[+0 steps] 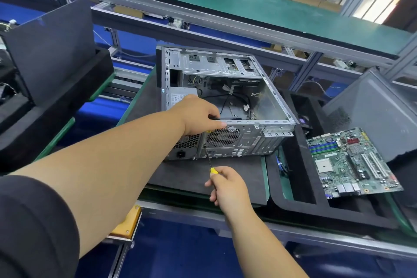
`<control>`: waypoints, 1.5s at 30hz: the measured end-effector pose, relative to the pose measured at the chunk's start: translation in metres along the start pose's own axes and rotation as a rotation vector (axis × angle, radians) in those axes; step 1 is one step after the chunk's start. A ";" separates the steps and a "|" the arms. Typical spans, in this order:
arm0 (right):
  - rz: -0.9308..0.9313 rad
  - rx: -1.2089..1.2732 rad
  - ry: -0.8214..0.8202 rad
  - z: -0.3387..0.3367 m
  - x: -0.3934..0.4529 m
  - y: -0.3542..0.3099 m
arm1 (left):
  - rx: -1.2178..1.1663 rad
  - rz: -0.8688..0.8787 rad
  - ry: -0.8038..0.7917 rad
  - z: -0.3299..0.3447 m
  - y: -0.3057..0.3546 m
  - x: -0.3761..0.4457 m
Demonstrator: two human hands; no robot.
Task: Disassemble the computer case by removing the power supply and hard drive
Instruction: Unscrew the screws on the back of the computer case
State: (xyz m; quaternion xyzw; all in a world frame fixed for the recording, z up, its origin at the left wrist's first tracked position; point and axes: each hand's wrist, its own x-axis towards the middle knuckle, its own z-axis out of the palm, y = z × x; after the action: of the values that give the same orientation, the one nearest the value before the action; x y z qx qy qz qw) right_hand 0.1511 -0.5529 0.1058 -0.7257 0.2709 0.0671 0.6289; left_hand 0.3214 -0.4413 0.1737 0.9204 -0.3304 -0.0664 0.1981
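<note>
An open silver computer case lies on its side on a dark mat, its rear panel facing me. The grey power supply sits in the case's left rear corner, partly hidden by my left hand, which grips the case's rear top edge with the fingers curled over it. My right hand holds a yellow-handled screwdriver; its tip touches the rear panel beside the fan grille. I cannot make out a hard drive; the drive bays run along the far side.
A green motherboard lies on a black foam tray to the right. A grey side panel leans at the far right. A dark panel stands on foam at the left. An aluminium-framed green shelf runs overhead.
</note>
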 end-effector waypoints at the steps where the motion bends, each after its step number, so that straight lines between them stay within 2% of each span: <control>1: -0.001 0.011 0.004 0.000 0.000 0.001 | -0.007 -0.007 -0.005 0.000 0.000 0.000; 21: 0.035 0.048 0.087 0.004 0.006 0.023 | 0.046 0.025 0.038 0.001 0.001 0.002; 29: 0.131 0.077 0.103 0.007 0.010 0.026 | 0.059 0.024 0.028 0.000 0.002 0.001; 34: 0.279 0.178 0.051 0.007 0.013 0.019 | 0.041 0.018 0.025 0.001 0.001 0.001; 37: 0.262 0.181 0.024 0.008 0.011 0.022 | 0.042 0.020 0.030 0.001 0.001 0.001; 42: 0.330 0.473 -0.077 0.010 0.009 0.025 | 0.047 0.013 0.024 0.001 0.002 0.001; 45: 0.345 0.486 -0.087 0.011 0.008 0.026 | 0.037 0.016 0.017 -0.001 0.004 0.000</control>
State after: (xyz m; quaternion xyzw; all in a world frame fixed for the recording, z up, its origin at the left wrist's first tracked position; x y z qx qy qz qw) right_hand 0.1483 -0.5463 0.0776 -0.4935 0.3713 0.1371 0.7745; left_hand 0.3197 -0.4440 0.1759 0.9218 -0.3372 -0.0508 0.1844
